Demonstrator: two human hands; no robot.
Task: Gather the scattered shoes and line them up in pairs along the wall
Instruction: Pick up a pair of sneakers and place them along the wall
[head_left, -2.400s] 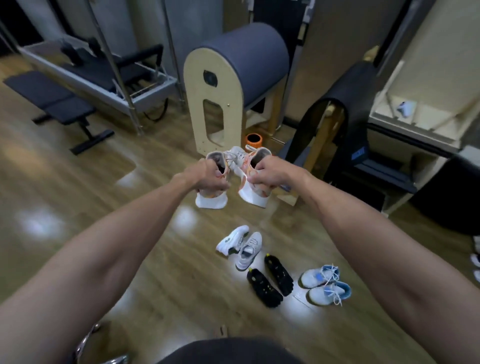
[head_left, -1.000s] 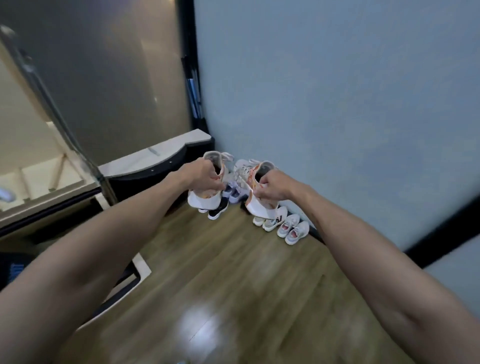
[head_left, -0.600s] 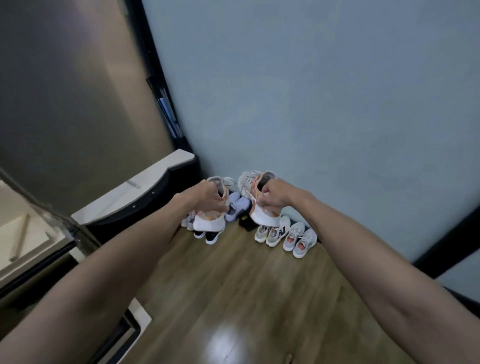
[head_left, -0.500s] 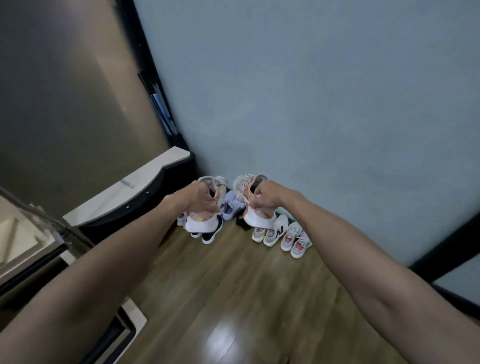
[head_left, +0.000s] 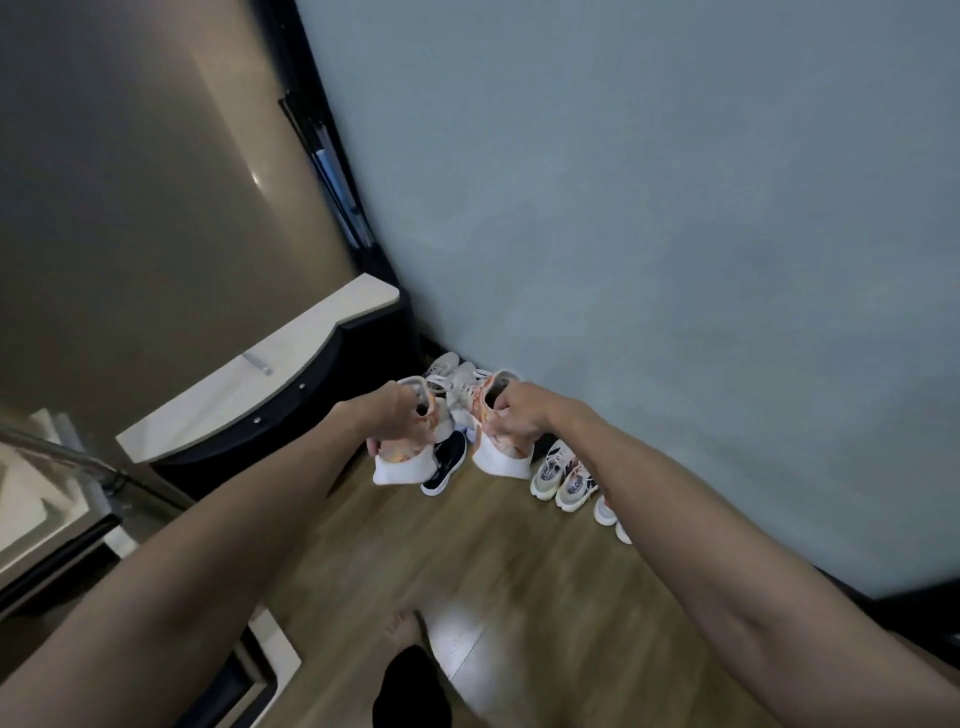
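My left hand (head_left: 395, 421) grips a white-and-orange sneaker (head_left: 402, 465) by its collar, sole hanging down. My right hand (head_left: 517, 415) grips the matching sneaker (head_left: 498, 457) the same way. Both hang in the air just in front of a row of shoes along the blue-grey wall (head_left: 649, 234). In that row I see a black shoe (head_left: 444, 467), pale shoes in the corner (head_left: 452, 371), and a beige pair (head_left: 561, 475) to the right. My right forearm hides further shoes.
A black cabinet with a cream top (head_left: 260, 395) stands at the left, close to the corner. The wooden floor (head_left: 467, 571) stretches toward me. My bare foot (head_left: 400, 629) shows at the bottom. A black skirting strip (head_left: 909, 608) runs along the wall on the right.
I have turned from the middle of the room to the wall, carrying both sneakers. Over the last second the row of shoes has come closer and the sneakers have dropped lower toward it.
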